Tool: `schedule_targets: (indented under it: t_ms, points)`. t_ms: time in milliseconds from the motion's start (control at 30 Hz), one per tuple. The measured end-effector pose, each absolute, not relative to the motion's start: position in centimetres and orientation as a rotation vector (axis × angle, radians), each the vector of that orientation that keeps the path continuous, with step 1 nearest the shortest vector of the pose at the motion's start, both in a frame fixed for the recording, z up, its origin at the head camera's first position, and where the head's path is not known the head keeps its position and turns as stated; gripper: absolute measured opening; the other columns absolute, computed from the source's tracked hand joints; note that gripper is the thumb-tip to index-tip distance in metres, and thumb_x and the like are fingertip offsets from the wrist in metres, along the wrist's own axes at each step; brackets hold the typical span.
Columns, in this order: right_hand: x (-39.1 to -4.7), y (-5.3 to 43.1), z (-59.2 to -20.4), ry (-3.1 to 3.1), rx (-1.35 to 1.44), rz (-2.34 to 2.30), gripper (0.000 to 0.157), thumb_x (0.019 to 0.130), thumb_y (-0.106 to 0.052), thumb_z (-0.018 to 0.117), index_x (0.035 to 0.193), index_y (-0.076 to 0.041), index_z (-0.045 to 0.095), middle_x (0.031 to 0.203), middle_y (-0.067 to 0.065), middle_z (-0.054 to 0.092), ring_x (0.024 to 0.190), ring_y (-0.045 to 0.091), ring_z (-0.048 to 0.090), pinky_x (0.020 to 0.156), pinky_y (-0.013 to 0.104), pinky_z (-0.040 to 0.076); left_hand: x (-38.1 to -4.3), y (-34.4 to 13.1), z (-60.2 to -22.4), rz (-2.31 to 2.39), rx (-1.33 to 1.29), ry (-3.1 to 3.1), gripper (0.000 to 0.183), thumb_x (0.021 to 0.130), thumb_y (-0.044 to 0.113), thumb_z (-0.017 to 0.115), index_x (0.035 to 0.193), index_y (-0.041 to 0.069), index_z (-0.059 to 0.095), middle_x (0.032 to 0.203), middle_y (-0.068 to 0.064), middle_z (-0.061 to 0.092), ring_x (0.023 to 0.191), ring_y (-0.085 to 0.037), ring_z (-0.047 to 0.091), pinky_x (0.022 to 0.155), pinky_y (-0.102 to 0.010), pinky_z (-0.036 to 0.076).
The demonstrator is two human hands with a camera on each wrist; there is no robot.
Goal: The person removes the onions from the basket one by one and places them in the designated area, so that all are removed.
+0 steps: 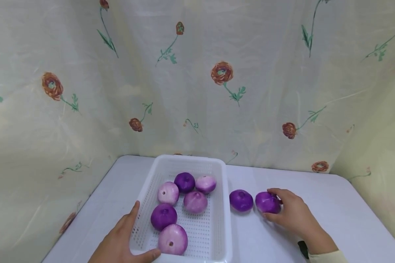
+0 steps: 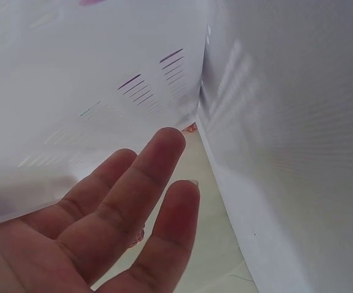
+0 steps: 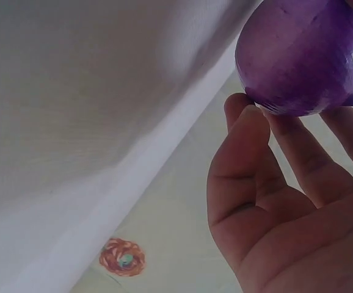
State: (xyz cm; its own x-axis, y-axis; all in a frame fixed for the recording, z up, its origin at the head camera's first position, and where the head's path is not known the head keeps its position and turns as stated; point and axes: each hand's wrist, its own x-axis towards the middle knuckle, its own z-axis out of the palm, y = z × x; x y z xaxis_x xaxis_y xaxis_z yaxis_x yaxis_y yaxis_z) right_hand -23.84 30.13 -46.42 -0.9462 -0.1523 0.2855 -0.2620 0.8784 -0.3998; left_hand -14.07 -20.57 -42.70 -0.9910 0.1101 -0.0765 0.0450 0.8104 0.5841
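In the head view my right hand [image 1: 291, 213] has its fingers and thumb curled round a purple onion [image 1: 266, 202] at the right of the basket. The right wrist view shows that onion [image 3: 302, 55] close up against the fingers. Another purple onion [image 1: 241, 200] sits between it and the basket. My left hand [image 1: 116, 239] lies at the near left corner of the white basket [image 1: 228, 226], thumb by the front rim and fingers extended along the outer side. Several onions rest inside, dark purple ones such as this onion [image 1: 164, 217] and paler ones such as this onion [image 1: 173, 239].
The white table [image 1: 329, 197] carries the basket and the loose onions. Flower-printed curtains [image 1: 197, 91] hang behind the table and at both sides. A small dark object [image 1: 303, 249] shows by the right wrist.
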Motion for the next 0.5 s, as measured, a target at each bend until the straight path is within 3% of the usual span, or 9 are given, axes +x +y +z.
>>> schedule_targets:
  t_ms: [500]
  points:
    - [-23.71, 29.89, -46.65, -2.796, 0.327, 0.669, 0.082, 0.07, -0.037, 0.099, 0.138, -0.007, 0.065, 0.129, 0.02, 0.068, 0.106, 0.034, 0.069, 0.09, 0.058, 0.057, -14.13, -20.64, -43.04, 0.944, 0.179, 2.911, 0.139, 0.071, 0.082, 0.079, 0.171, 0.017, 0.01, 0.159, -0.02, 0.043, 0.128, -0.04, 0.058, 0.098, -0.064, 0.053]
